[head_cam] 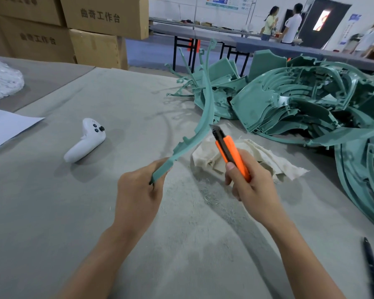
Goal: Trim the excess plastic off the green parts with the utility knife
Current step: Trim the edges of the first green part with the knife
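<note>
My left hand (138,190) grips the near end of a long curved green plastic strip (205,104), which arcs up and away over the table. My right hand (253,184) holds an orange utility knife (231,154) with the thumb along its body. The blade tip (213,127) is extended and sits right at the strip's right edge, about midway along it. A large pile of green parts (300,104) lies at the right of the grey table (73,212).
A white controller (85,140) lies to the left. A cream cloth (257,158) sits under the knife. A black pen-like tool (372,268) lies at the lower right. Cardboard boxes (95,29) stand behind; people stand far right.
</note>
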{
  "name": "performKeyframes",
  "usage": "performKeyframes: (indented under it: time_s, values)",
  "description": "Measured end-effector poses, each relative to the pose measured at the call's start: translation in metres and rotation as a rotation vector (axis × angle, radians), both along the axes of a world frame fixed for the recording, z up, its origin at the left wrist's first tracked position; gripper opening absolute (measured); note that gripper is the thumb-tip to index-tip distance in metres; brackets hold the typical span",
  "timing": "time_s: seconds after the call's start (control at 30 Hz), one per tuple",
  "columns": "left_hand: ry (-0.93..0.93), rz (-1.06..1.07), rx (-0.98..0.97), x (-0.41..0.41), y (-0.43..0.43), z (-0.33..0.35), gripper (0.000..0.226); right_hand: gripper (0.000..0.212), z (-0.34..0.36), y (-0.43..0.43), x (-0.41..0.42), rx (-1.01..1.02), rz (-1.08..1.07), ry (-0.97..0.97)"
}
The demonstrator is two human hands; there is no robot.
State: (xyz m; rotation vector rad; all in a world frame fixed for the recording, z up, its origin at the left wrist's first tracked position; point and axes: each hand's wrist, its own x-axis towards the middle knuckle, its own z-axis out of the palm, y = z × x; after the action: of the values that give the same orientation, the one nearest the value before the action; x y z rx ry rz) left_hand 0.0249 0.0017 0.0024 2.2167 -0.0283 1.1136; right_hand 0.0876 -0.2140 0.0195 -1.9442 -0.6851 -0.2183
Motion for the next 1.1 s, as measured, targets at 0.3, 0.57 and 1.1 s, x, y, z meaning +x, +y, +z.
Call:
performKeyframes:
  time_s: [0.3,0.57,1.1]
  values:
    - [0.104,0.117,0.051,0.001,0.007,-0.002,0.018,0.018,-0.005,0.025,-0.029,-0.127,0.134,-0.115]
    - [0.17,0.179,0.06,0.003,0.011,-0.002,0.014,0.02,-0.001,0.03,-0.039,-0.16,0.273,-0.152]
    - [0.044,-0.117,-0.068,0.0,0.004,0.007,0.047,0.019,-0.007,-0.016,0.008,-0.076,-0.064,-0.056]
